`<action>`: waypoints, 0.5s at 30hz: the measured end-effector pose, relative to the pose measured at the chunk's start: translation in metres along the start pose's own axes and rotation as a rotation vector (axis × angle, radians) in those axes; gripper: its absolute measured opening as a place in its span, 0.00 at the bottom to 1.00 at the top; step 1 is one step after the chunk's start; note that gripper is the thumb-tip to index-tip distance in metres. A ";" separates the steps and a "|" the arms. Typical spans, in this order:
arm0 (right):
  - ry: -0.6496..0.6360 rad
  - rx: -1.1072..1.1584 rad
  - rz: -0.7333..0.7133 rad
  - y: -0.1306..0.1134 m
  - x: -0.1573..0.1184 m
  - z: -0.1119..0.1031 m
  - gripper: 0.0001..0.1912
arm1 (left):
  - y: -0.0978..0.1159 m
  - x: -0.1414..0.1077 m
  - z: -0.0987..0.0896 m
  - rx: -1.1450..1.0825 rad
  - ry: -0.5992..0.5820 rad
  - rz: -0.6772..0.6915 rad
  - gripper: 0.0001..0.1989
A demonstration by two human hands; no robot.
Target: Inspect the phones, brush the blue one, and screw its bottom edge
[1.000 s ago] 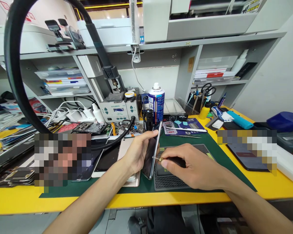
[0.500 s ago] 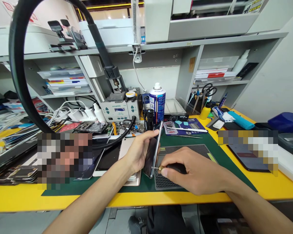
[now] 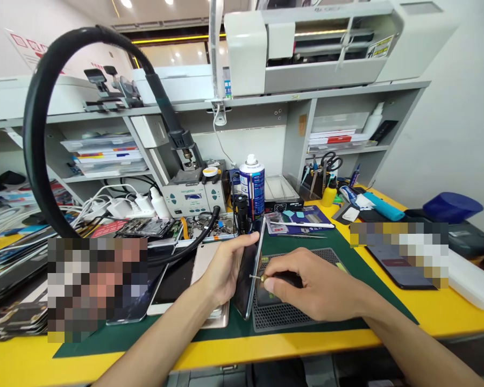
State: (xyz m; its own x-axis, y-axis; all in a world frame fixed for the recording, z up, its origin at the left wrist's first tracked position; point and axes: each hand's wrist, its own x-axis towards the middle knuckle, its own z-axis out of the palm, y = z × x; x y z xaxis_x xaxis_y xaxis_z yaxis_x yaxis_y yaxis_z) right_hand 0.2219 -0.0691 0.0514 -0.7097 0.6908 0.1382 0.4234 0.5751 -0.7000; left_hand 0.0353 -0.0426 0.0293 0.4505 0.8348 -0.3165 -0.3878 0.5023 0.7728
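My left hand (image 3: 228, 266) grips a dark phone (image 3: 249, 274) on edge, its silvery side turned to the right and its lower end near the green mat (image 3: 210, 334). In my right hand (image 3: 314, 285), thumb and forefinger pinch the brass-coloured collar of a small tool (image 3: 263, 278) with a dark handle. The tool's thin metal tip points left and meets the phone's side edge; exact contact is too small to tell. Beneath the right hand lies a black perforated pad (image 3: 282, 321).
Left of my hands lie a white-framed tablet (image 3: 177, 277) and stacked devices. Behind stand a blue spray can (image 3: 252, 185), a grey soldering station (image 3: 193, 194) and a curved black hose (image 3: 36, 123). A dark phone (image 3: 399, 266) lies on the right.
The camera view has tilted up and shifted, showing more of the shelf and printer. Both hands keep their grips, and the tool tip stays at the phone's edge.
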 end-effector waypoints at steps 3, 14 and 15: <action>0.026 0.048 0.007 0.001 0.000 -0.005 0.12 | -0.001 -0.001 0.000 0.043 0.002 -0.033 0.18; 0.203 0.063 0.071 0.008 -0.003 -0.020 0.14 | -0.005 -0.001 0.001 0.073 0.004 -0.059 0.13; 0.217 0.066 0.077 0.009 -0.003 -0.020 0.15 | -0.006 -0.001 0.001 0.069 -0.001 -0.056 0.12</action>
State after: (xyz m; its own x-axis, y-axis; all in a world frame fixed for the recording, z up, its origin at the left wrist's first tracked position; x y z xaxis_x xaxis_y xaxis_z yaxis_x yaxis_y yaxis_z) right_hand 0.2391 -0.0573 0.0586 -0.5360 0.8135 0.2255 0.4288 0.4924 -0.7574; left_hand 0.0380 -0.0468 0.0261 0.4704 0.8058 -0.3598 -0.3061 0.5314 0.7898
